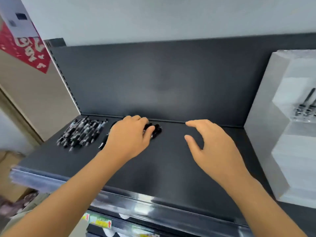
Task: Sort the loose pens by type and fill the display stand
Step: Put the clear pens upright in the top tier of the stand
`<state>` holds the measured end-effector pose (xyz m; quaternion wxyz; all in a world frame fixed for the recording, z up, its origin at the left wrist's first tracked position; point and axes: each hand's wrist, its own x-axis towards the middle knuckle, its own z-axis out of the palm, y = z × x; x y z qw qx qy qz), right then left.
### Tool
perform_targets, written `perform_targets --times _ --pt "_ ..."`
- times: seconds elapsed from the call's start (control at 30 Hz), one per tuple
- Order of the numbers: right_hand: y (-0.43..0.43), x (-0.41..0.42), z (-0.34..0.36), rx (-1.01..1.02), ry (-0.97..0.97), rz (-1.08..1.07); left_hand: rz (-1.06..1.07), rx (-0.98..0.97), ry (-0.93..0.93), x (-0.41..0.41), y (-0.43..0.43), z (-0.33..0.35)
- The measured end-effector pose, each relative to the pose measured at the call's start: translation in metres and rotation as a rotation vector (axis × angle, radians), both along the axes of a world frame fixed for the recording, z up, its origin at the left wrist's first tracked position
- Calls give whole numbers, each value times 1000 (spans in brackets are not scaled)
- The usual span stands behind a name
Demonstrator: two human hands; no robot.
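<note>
So the pen pile (82, 132) sits far left on the shelf (171, 159). Just beside it, the left hand (128, 135) has its fingers curled over some black pens (156, 130). The right hand (212, 142) is spread, holding nothing. The stand (266, 134) is far right.

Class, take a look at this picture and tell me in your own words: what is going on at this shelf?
A person is sorting pens on a dark shelf. Their left hand curls over a small bunch of black pens near the back edge. A larger pile of pens lies further left. The right hand hovers open above the shelf, holding nothing. The display stand at the right shows only a few pens, so filling has barely begun.
</note>
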<state>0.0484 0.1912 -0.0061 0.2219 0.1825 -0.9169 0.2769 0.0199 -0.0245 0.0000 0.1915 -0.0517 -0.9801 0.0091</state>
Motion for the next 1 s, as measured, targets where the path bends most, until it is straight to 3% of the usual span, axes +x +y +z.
perform_targets --times 0.1,0.27,0.47,0.63,0.9,0.97,1.0 --pt "-70 -13 -3 42 -89 80 107 7 0 -7 -77 -10" --pt "-213 -38 -20 -138 -214 157 178 90 -22 -35 -188 -25" --pt "-338 -80 -36 -239 -419 50 148 157 -70 -64 -267 -33" --pt "-366 -114 -40 112 -574 -225 70 217 -62 -78 -291 -41" --pt "-377 -145 -30 200 -825 -222 -15 298 -56 -94 -294 -40" --pt "-367 -146 -27 102 -889 -193 -54 352 -62 -98 -290 -34" --pt "-359 -143 -24 -46 -910 -163 -85 411 -83 -101 -286 -29"
